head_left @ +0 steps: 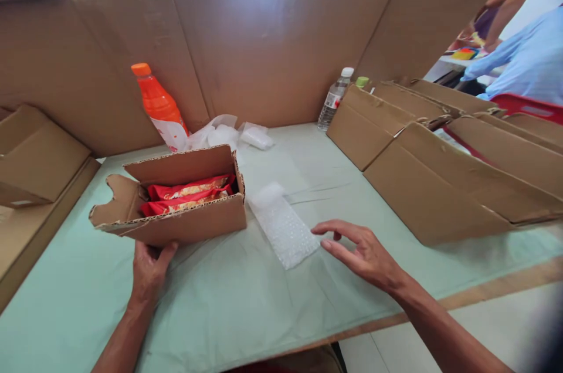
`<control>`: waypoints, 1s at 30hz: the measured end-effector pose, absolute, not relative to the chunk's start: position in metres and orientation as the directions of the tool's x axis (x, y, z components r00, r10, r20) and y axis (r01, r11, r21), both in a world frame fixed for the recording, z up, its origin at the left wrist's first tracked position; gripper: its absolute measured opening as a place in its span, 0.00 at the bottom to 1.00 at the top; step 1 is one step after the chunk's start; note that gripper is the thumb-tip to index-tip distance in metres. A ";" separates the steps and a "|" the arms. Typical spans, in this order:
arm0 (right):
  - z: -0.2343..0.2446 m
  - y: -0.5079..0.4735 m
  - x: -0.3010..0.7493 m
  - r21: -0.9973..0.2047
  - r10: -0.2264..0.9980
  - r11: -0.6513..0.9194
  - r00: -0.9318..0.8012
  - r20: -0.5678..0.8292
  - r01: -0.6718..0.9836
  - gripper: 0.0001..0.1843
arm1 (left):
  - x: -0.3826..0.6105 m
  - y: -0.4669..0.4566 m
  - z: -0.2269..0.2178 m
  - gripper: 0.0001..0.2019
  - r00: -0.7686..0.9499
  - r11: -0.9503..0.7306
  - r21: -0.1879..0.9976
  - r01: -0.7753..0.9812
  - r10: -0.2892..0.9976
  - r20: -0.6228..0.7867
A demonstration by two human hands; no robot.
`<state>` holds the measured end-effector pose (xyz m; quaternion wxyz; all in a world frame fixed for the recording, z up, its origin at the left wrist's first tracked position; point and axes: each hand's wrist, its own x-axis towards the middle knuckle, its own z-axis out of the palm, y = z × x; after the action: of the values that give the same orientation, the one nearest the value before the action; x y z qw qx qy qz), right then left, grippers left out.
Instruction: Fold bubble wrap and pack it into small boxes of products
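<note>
My left hand (149,270) grips the near lower side of an open cardboard box (189,229); the thumb shows, while the other fingers are partly hidden beneath it. Inside the box lie red snack packets (189,197) side by side. A strip of bubble wrap (285,229) lies flat on the green tablecloth, right of the box. At its right edge is my right hand (363,253), thumb and index finger apart with nothing between them. Whether the fingertips touch the wrap, I cannot tell.
Behind the box stand an orange bottle (160,106) and crumpled clear plastic (220,132). A water bottle (335,100) is beside several cardboard boxes (440,179) at right. Another carton (41,156) sits at left. A tall cardboard wall (281,50) closes the back. People are beyond it.
</note>
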<state>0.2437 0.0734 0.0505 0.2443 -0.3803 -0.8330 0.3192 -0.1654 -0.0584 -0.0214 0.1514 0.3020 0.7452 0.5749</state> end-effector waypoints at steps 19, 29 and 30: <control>0.031 0.192 0.105 -0.313 0.752 0.659 -0.610 0.250 0.684 0.10 | -0.173 -0.063 -0.019 0.21 -0.724 0.100 0.949 0.298 0.671 0.157; 0.046 0.232 0.099 -0.483 0.825 0.562 -0.410 0.390 0.672 0.18 | -0.170 -0.059 -0.016 0.21 -0.700 0.118 0.944 0.307 0.700 0.140; 0.043 0.216 0.111 -0.494 0.803 0.595 -0.449 0.391 0.634 0.18 | -0.170 -0.059 -0.015 0.21 -0.698 0.120 0.945 0.305 0.703 0.136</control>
<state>0.1108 0.2164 0.0430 0.3036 -0.4279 -0.8398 0.1395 -0.1702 -0.0592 -0.0148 0.1758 0.3466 0.7274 0.5656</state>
